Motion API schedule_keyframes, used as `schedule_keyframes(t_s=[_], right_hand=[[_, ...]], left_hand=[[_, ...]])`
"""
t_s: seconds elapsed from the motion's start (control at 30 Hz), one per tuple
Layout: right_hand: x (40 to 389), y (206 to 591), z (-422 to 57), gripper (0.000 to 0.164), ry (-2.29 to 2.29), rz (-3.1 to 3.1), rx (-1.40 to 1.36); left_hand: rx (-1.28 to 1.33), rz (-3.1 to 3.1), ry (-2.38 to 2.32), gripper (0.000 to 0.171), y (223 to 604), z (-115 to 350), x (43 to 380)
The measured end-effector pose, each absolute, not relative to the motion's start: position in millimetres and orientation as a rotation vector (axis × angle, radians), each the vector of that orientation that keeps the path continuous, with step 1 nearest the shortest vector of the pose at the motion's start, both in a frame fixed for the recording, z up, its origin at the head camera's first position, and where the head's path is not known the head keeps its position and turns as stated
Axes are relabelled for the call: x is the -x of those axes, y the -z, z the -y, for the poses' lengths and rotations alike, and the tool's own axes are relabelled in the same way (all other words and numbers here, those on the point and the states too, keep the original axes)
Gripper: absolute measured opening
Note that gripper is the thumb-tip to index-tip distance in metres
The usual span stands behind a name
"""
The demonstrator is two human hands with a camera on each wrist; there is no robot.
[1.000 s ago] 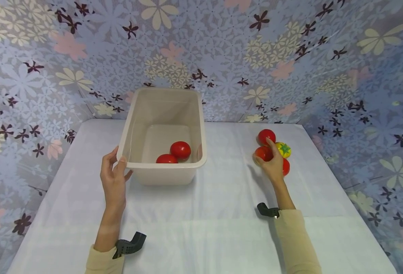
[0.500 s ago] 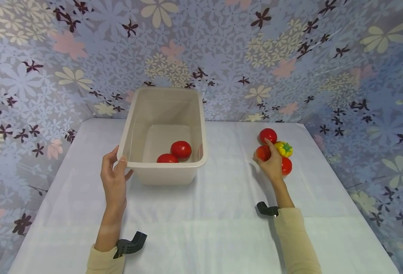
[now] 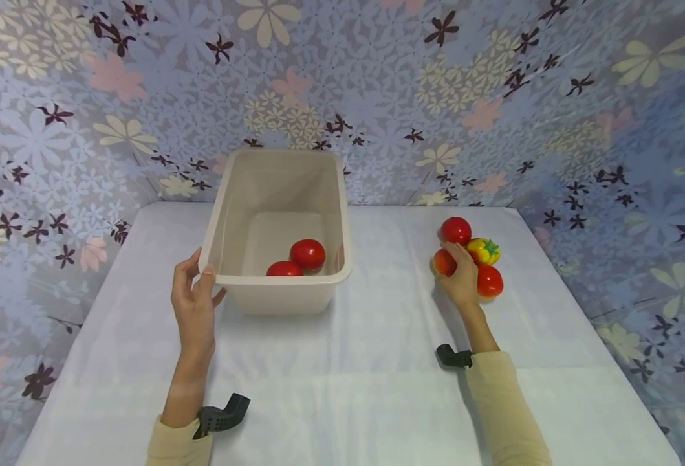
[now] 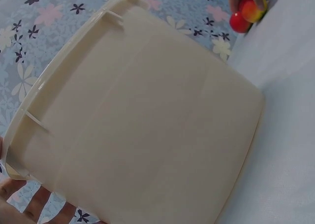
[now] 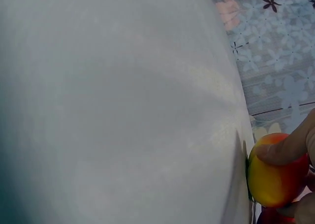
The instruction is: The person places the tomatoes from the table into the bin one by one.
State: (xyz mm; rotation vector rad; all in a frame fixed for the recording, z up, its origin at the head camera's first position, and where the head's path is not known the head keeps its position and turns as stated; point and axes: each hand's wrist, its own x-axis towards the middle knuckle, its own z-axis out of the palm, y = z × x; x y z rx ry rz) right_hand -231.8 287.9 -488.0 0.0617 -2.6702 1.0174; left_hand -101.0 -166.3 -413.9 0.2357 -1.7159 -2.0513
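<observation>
There is one beige bin (image 3: 275,299). The round fruits (image 3: 308,254) are six in total: two inside the bin, four outside (image 3: 490,281) on one bench (image 3: 377,362). The black wrist devices (image 3: 224,417) are two.

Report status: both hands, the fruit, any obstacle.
Left hand grips beige bin at its near-left corner. Right hand pinches red-and-yellow fruit, other fruit close beside it. In the way: bin's right wall, between right hand and bin's inside.

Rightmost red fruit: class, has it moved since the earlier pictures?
Yes: the rightmost red fruit shifted slightly right, nearer the right edge of the table.
</observation>
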Motion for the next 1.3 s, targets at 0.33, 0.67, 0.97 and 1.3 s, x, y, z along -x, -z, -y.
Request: schedule_keyframes(t_s=[0.33,0.67,0.97,1.3], right_hand=[[232,486,-289,0.062,-1.041,2.670,0.007],[225,483,-282,0.056,-1.169,2.524,-0.021],[229,461,-263,0.058,-1.451,2.367,-0.036],[235,422,-214,0.057,-1.725,2.140,-0.278]], left_hand=[[-0.222,1.727,2.040,0.039,414,168,104],[-0.244,1.747,2.041,0.038,415,166,102],[-0.220,1.759,2.025,0.039,414,164,101],[-0.243,1.757,2.023,0.039,414,167,100]])
